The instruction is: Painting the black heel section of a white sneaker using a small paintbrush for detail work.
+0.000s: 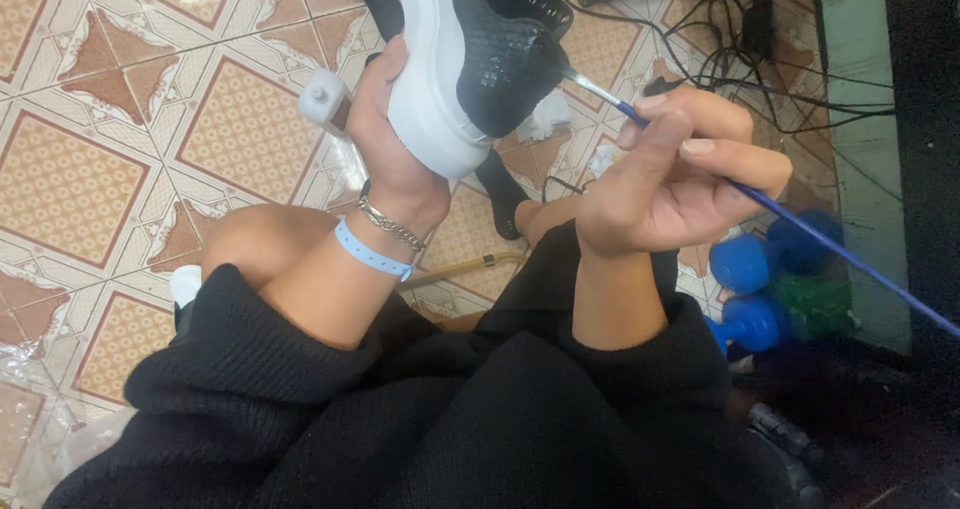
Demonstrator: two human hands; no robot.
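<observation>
The floor is laid with tiles patterned in orange, brown and cream, and a small white bottle with a cap stands on it near the top middle. At the right, blue dumbbells lie beside a green one, and a tangle of black cables runs across the tiles above them. Crumpled clear plastic lies at the lower left edge.

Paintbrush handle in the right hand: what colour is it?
Blue, seen in the head view: paintbrush handle.
</observation>
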